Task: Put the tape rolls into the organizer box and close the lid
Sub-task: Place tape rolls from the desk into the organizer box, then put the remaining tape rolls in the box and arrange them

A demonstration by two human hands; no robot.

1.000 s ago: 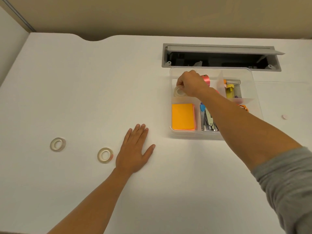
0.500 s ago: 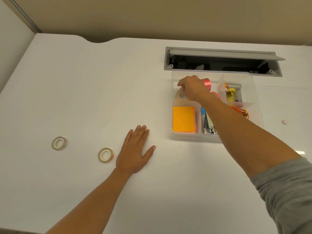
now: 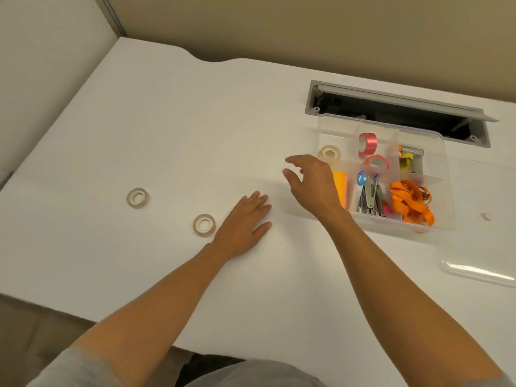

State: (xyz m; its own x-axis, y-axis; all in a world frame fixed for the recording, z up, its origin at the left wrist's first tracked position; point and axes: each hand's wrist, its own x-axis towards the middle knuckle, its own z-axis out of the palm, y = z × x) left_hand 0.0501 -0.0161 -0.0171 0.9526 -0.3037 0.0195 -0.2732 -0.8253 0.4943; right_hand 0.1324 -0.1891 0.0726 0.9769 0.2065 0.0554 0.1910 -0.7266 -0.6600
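The clear organizer box (image 3: 435, 135) stands open at the right of the white desk. In its back-left compartment lies a clear tape roll (image 3: 329, 152); two pink tape rolls (image 3: 368, 143) sit in the compartment beside it. Two more clear tape rolls lie on the desk: one at the left (image 3: 137, 197), one (image 3: 204, 224) just left of my left hand. My left hand (image 3: 243, 224) rests flat on the desk, fingers apart. My right hand (image 3: 312, 181) hovers empty and open just left of the box, partly hiding an orange note pad (image 3: 341, 188).
A clear lid (image 3: 480, 270) lies on the desk at the right, near the box. Behind the box is an open grey cable slot (image 3: 391, 101). The box also holds orange ribbon (image 3: 410, 202), clips and a yellow item. A wall borders the desk's left side.
My right hand let go of the clear tape roll in the box and drew back to the left, out of the box. The camera view shifted; my left hand stayed flat.
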